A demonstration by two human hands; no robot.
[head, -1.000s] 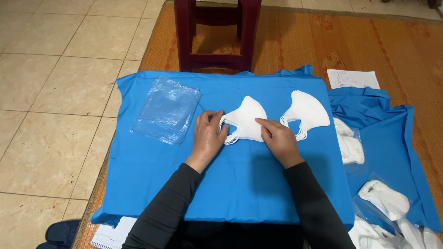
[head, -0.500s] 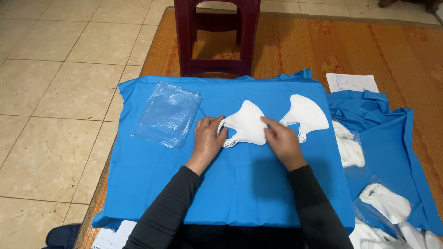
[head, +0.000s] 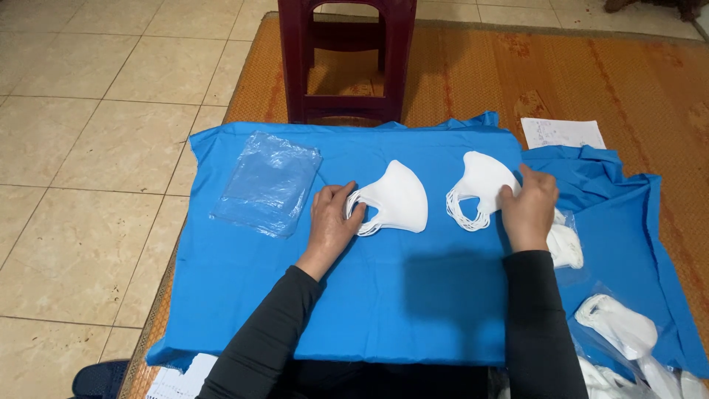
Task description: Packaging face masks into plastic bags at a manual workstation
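Both hands were flat and open on the blue cloth (head: 413, 295), left hand (head: 330, 220) resting on the ear loops of one white mask (head: 399, 196) and right hand (head: 529, 207) touching a second mask (head: 481, 181), clear bags (head: 267, 181) off to the left.

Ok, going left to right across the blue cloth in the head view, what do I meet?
Clear plastic bags → left hand → white mask → second white mask → right hand.
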